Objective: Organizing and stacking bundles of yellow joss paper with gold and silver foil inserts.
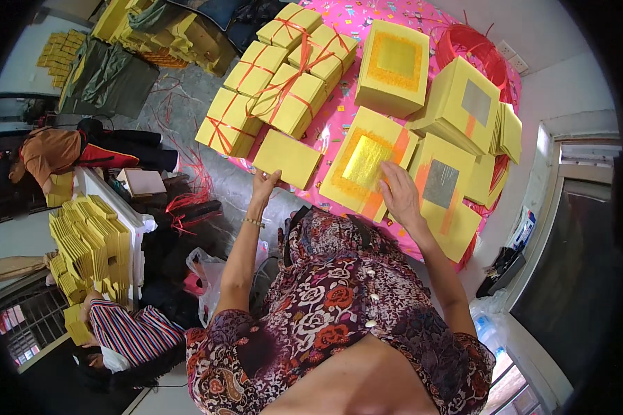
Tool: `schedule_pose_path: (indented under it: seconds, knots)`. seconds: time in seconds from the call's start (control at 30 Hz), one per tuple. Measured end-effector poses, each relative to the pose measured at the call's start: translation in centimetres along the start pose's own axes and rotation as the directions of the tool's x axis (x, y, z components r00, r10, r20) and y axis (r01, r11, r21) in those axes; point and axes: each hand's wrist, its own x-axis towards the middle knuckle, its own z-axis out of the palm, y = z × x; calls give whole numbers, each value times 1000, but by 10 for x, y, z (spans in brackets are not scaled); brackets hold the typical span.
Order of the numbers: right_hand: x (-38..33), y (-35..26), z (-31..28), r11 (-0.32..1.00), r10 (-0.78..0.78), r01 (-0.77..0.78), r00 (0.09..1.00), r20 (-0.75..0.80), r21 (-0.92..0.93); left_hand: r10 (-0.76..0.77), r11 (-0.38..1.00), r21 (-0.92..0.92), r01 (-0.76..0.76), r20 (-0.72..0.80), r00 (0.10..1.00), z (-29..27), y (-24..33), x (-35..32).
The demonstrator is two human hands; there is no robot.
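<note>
On the pink table [339, 114], left hand [264, 185] pinches a plain yellow stack [288, 158]; right hand [399, 194] lies flat, grip open, on gold-foil sheets [364, 162].

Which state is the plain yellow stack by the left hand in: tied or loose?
Loose. The plain yellow stack shows no red string, unlike the tied bundles behind it; the left hand touches its near edge.

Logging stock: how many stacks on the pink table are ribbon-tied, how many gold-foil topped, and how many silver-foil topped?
Ribbon-tied bundles: 5
Gold-foil stacks: 2
Silver-foil stacks: 2
Total: 9
</note>
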Motion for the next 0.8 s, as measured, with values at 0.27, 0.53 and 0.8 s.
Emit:
schedule_pose_path:
  seconds: [0.27, 0.53, 0.8]
  knots:
    - [-4, 3, 3, 999, -8, 8, 1000, -6, -39, -48, 998, 30, 50, -72, 996, 12, 1, 7]
    - [-6, -9, -4, 1000, -4, 4, 1000, -23, 7, 116, 925, 379, -23, -224, 968, 0, -32, 30]
    - [-36, -30, -6, 997, -74, 73, 993, 92, 20, 776, 283, 949, -136, -143, 614, 27, 17, -12]
